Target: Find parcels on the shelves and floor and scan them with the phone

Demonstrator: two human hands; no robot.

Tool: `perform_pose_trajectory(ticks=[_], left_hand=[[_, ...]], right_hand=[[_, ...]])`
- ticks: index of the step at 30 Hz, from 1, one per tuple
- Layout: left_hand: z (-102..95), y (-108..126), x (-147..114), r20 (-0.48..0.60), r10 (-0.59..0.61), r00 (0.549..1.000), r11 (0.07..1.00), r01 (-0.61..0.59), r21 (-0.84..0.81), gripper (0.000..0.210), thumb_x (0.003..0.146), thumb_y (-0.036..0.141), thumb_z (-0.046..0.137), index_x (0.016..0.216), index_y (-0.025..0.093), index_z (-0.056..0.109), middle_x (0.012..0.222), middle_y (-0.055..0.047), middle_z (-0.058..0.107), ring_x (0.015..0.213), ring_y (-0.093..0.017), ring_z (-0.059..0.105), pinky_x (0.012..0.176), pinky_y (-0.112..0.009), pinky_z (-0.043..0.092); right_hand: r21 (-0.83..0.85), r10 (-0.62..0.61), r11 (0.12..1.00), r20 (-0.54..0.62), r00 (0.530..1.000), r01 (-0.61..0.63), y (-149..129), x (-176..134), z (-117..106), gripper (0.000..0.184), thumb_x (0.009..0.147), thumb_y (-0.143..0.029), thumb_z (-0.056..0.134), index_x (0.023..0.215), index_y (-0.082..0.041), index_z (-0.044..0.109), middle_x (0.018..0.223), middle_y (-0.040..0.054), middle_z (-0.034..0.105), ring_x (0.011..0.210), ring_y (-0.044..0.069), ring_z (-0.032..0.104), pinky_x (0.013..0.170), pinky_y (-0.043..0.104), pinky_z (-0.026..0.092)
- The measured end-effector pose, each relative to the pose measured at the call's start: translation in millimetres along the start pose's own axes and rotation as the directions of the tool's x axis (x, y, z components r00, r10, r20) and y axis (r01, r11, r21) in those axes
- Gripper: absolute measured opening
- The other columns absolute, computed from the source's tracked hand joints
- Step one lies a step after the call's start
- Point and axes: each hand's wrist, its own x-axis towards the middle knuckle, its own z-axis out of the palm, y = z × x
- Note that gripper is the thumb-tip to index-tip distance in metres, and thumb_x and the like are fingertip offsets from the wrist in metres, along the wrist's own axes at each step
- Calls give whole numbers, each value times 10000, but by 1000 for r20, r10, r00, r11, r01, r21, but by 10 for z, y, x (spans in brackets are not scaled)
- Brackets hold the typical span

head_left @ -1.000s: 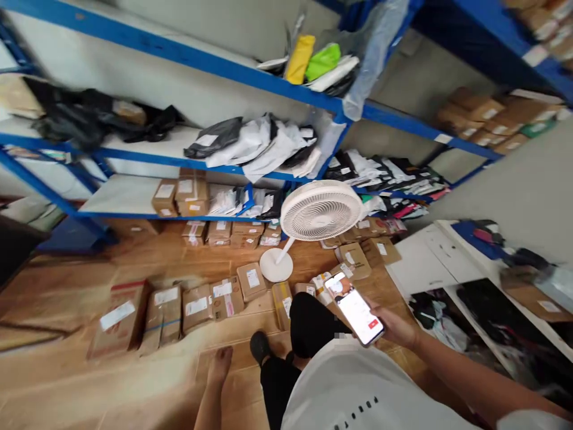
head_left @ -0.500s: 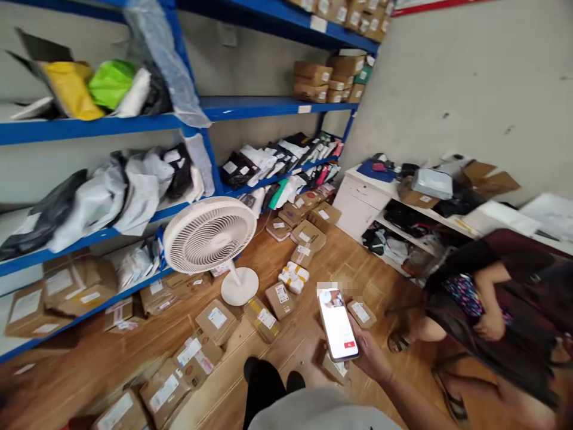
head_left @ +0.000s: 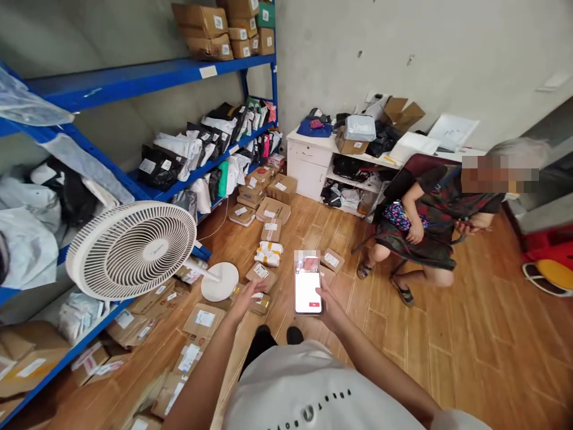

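My right hand (head_left: 329, 307) is closed around a smartphone (head_left: 308, 289), held upright in front of me with its lit screen facing my head. The screen is mostly white, with a picture along the top and a small red button low down. To the left of the phone, my left hand (head_left: 247, 298) hangs in the air with fingers stretched out and nothing in it. Below it on the floor lie a taped carton (head_left: 259, 303) and a brown box (head_left: 261, 275). A white bundle with yellow tape (head_left: 268, 254) lies a little farther off.
A white standing fan (head_left: 134, 251) is at the left, before blue shelves (head_left: 179, 71) with bagged parcels and cartons. Labelled boxes (head_left: 203, 319) line the floor. A seated person (head_left: 430, 209) is at the right, near a cluttered white desk (head_left: 308, 164).
My view has turned to the right, so the seated person shows more fully. My left hand has come into view, raised and open. The phone stays in my right hand.
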Motion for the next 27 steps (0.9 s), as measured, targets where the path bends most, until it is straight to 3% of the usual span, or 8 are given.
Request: perform_pose_trajectory(ticks=[2, 6, 12, 17, 21, 24, 27], left_hand=[[204, 239, 93, 152, 106, 983, 988, -88, -123, 810, 826, 771, 485, 1346, 157, 576, 1300, -173, 654, 1198, -283, 614, 921, -394, 518], [423, 594, 149, 181, 198, 963, 974, -172, -150, 696, 724, 659, 716, 1182, 137, 678, 1153, -147, 712, 1063, -285, 652, 851, -368, 524], [210, 555, 176, 179, 254, 951, 965, -235, -120, 484, 763, 581, 703, 948, 134, 718, 951, -83, 742, 919, -232, 654, 857, -344, 503], [70, 480, 117, 131, 255, 958, 964, -241, -112, 382, 801, 462, 629, 989, 140, 712, 954, -74, 741, 907, -229, 661, 809, -328, 502], [43, 532, 37, 139, 290, 947, 956, -281, -80, 249, 789, 379, 640, 870, 154, 710, 829, -27, 725, 815, -195, 648, 785, -298, 489], [49, 618, 5, 123, 291, 949, 957, -287, -48, 276, 790, 419, 660, 838, 152, 706, 758, -17, 714, 724, -178, 630, 700, -273, 468], [49, 702, 6, 108, 265, 958, 964, -262, -39, 346, 749, 460, 717, 881, 140, 716, 775, -38, 733, 712, -190, 646, 655, -266, 457]], right_hand=[[-16, -26, 1000, -39, 999, 25, 140, 15, 110, 543, 763, -425, 747, 1259, -277, 587, 1053, 16, 743, 846, 222, 666, 731, 311, 494], [-38, -58, 998, -77, 995, 55, 385, -10, 361, 510, 787, -487, 738, 1220, -263, 589, 1118, 26, 739, 905, 226, 675, 780, 311, 490], [-217, -144, 967, -41, 989, 131, 578, -63, 560, 446, 871, -531, 653, 1234, -279, 591, 1166, 21, 727, 957, 227, 671, 846, 335, 486], [-271, -170, 950, -42, 985, 152, 685, -68, 606, 449, 899, -573, 600, 1228, -268, 604, 1153, 28, 725, 950, 234, 661, 850, 350, 480], [-299, -198, 938, -41, 979, 177, 716, -49, 659, 515, 885, -625, 587, 1234, -247, 607, 1234, 49, 698, 1059, 262, 635, 927, 375, 463], [-305, -207, 933, -29, 978, 189, 704, -34, 716, 530, 890, -632, 576, 1254, -248, 596, 1304, 60, 667, 1183, 280, 597, 987, 392, 445], [-300, -197, 936, -12, 980, 184, 696, -22, 770, 506, 906, -616, 563, 1267, -262, 574, 1294, 62, 672, 1153, 282, 624, 919, 388, 483]])
